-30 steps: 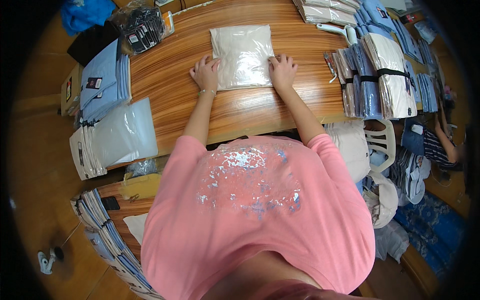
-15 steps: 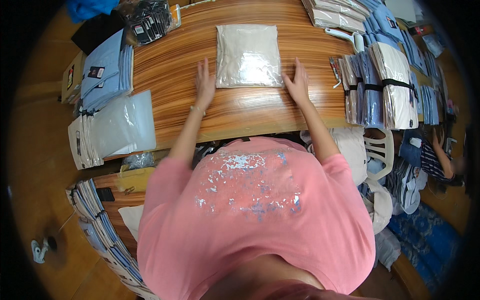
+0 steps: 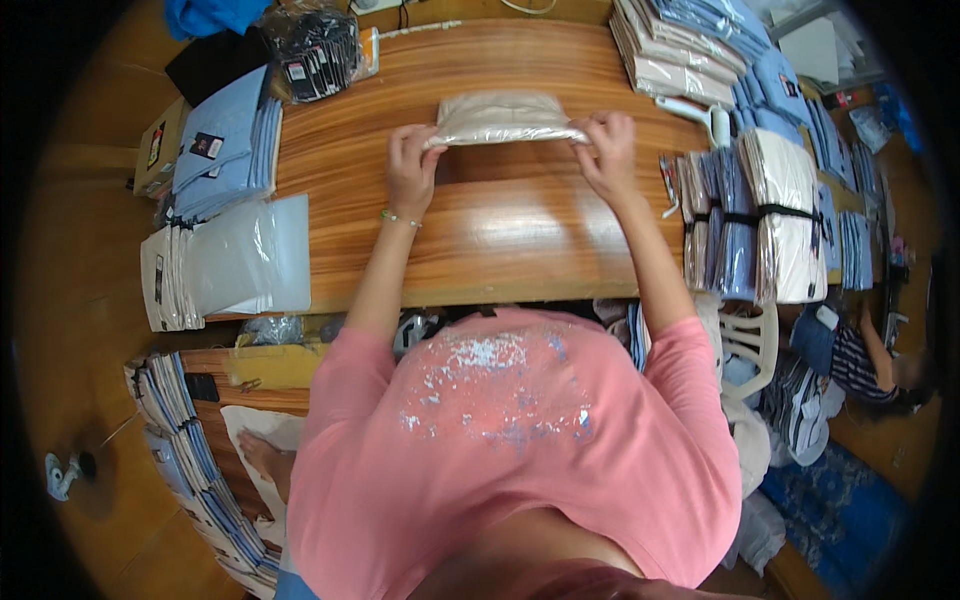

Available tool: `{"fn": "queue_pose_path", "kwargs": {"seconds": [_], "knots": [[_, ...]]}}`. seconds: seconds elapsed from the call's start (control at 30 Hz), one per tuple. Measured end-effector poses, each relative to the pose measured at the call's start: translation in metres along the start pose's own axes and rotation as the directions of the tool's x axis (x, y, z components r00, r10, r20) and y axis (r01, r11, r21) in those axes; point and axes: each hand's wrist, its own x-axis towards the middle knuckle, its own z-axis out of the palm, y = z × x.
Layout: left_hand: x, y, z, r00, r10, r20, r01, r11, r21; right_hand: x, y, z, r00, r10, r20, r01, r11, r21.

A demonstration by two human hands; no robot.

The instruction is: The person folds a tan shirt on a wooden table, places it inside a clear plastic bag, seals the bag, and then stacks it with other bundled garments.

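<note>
The left hand (image 3: 411, 168) and right hand (image 3: 609, 158) had fingers clamped on opposite ends of a plastic-wrapped cream garment (image 3: 503, 112), its glossy near edge raised.

- The wrapped cream package (image 3: 500, 110), flat before, has its near edge raised.
- The left hand (image 3: 410, 165) and right hand (image 3: 609, 160) now grip its near corners.
- A bare limb (image 3: 266, 460) appears on the pale cloth (image 3: 264, 421), near left.
</note>
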Motion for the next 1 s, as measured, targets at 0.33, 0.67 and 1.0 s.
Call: {"fn": "queue_pose_path", "kwargs": {"seconds": [0.33, 0.67, 1.0], "knots": [[0.070, -0.047, 0.055, 0.831, -0.541, 0.126, 0.484, 0.817, 0.314, 0.065, 0.061, 0.074, 0.961, 0.227, 0.159, -0.223, 0.974, -0.039], [0.013, -0.047, 0.158, 0.860, -0.470, 0.201, 0.360, 0.836, 0.415, 0.024, -0.005, 0.193, 0.860, 0.503, 0.090, -0.503, 0.864, -0.021], [0.009, -0.057, 0.174, 0.908, -0.378, 0.180, 0.265, 0.852, 0.451, 0.026, 0.003, 0.190, 0.826, 0.562, 0.049, -0.563, 0.826, 0.026]]}}
